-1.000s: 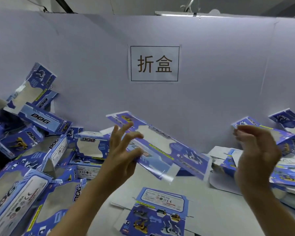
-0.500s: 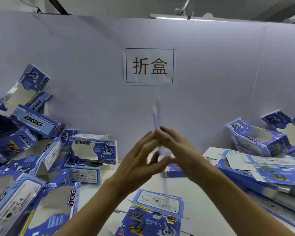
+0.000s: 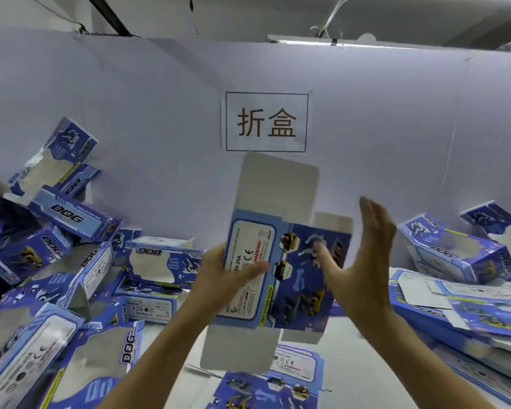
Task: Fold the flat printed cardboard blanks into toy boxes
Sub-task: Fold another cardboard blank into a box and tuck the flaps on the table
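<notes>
A blue printed cardboard blank stands upright in mid-air before me, with grey unprinted flaps sticking out above and below. My left hand grips its left edge, thumb across the white label panel. My right hand is at the blank's right side with fingers straight and raised, its thumb touching the printed face. Another flat blank lies on the table directly below.
Folded blue DOG boxes are heaped on the left. More boxes and flat blanks are stacked on the right. A white partition wall with a paper sign closes off the back.
The blank was flat and slanted in my left hand, then edge-on between both hands. It now faces me upright, and my right hand has opened beside it.
</notes>
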